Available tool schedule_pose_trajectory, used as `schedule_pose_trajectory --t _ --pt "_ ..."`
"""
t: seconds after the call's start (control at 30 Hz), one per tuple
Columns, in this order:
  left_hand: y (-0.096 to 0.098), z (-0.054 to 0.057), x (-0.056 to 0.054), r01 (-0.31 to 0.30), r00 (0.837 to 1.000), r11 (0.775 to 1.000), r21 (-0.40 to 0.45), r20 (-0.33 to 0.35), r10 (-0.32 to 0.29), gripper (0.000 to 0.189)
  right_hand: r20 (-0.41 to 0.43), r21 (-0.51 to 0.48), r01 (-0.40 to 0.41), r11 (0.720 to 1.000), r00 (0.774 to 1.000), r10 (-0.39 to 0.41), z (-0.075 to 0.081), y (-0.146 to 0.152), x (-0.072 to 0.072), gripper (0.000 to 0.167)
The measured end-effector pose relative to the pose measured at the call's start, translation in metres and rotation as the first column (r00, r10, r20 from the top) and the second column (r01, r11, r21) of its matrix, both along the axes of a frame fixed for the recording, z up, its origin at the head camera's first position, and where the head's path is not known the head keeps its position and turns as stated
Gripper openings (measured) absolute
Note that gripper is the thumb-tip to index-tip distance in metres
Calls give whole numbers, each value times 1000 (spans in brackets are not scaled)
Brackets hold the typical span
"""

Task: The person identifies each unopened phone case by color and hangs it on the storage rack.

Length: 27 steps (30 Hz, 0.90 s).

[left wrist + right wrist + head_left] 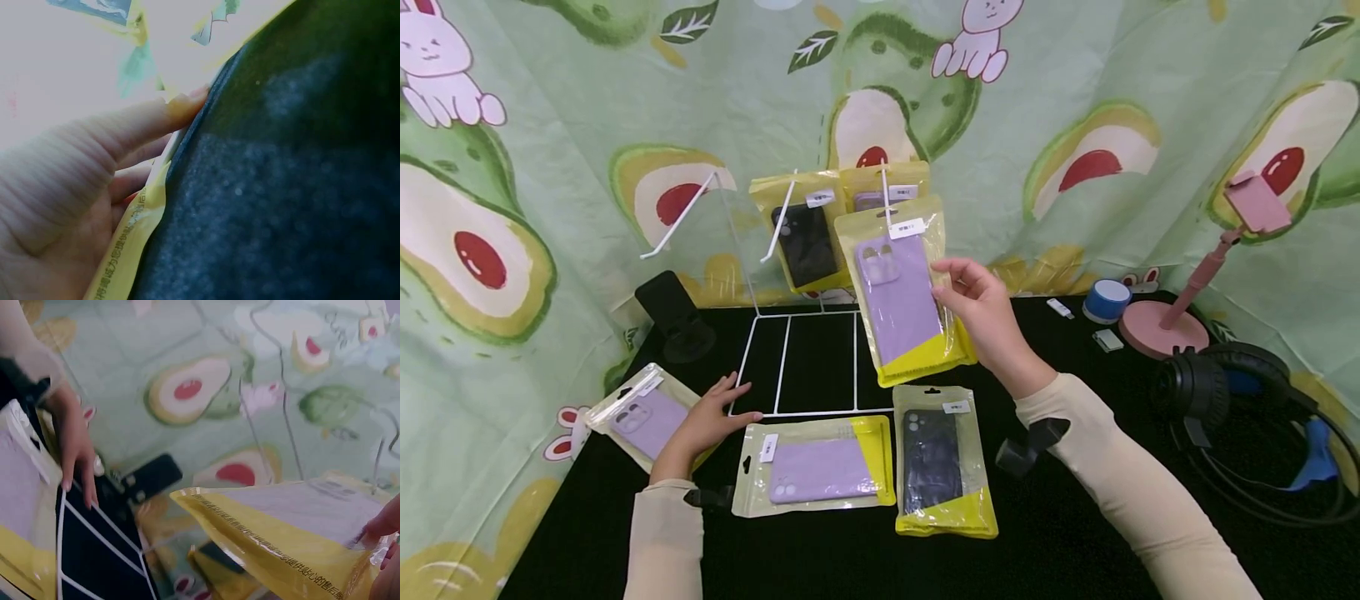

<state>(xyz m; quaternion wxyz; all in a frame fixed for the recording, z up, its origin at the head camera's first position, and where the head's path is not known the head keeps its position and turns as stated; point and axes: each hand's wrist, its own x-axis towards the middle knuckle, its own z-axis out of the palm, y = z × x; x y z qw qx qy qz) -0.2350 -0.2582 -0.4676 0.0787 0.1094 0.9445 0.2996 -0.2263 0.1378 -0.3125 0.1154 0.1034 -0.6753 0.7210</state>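
My right hand (979, 310) pinches the right edge of a lilac phone case in a yellow-and-clear bag (898, 292). This bag's top lies at the tip of a hook (885, 185), which appears to pass through its hang hole. My left hand (703, 429) rests on the front left corner of the white wire rack (781, 367), thumb and fingers touching its wires. Behind the held bag hang a bagged black case (807, 246) and another bagged lilac case (868, 200). In the left wrist view, my thumb (144, 125) lies along a pale edge beside the dark tabletop.
Bagged lilac cases lie front left (651, 425) and front centre (820, 469), beside a bagged black case (932, 462). A black phone stand (676, 312) stands at left. Headphones (1232, 392), a pink stand (1165, 325) and a blue round object (1107, 300) are at right.
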Motion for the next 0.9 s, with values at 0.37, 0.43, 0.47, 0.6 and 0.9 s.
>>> schedule_pose_trajectory --t 0.37,0.43,0.47,0.6,0.9 --pt "-1 -1 -1 3 1000 1000 -11 6 -3 72 40 52 171 984 984 -173 -6 -16 -81 28" --pt "-1 -1 -1 9 1000 1000 -10 -1 -9 72 51 54 188 981 980 -191 -7 -17 -90 27" --pt "0 -1 -1 14 1000 1000 -13 -5 -14 72 58 52 192 980 979 -195 -8 -18 -94 27" --pt "1 -1 0 23 1000 1000 -18 -17 -23 71 58 53 179 982 982 -182 -12 -18 -100 27" --pt "0 2 2 11 1000 1000 -9 -24 -11 70 32 99 120 988 992 -124 -26 -3 -95 33"
